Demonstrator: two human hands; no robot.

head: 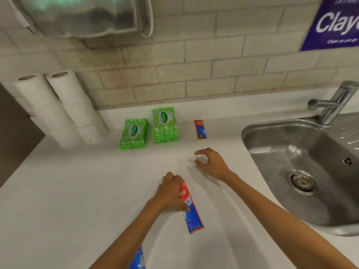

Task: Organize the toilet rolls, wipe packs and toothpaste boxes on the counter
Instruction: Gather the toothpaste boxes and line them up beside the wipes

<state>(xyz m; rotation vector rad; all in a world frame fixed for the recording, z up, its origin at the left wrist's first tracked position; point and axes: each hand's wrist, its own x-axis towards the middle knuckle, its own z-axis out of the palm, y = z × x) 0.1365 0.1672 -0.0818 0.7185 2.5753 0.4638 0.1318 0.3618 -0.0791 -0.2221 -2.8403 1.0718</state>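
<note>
At 6 o'clock a blue pack [138, 259] is cut off by the frame edge; I can't tell what it is. The left hand [171, 193] has its fingers curled round a toothpaste box [191, 210] on the tabletop [77, 191], hiding the box's top end. The right hand [211, 164], at 1 o'clock, has loosely curled fingers holding nothing. The wipe packs [134, 133] lie at 11 and the toilet rolls [58, 109] at 10. The sink [291, 144] at 3 shows its drain strainer [303, 182].

— What is the person wearing?
— Only bare skin shows. The left hand [171, 193] and right hand [210, 163] are uncovered, as are the left forearm [132, 230] and right forearm [281, 214], down to the picture's lower edge.
— And their build?
— Slim forearms, narrow wrists, slender fingers. The nails are too small to make out.
</note>
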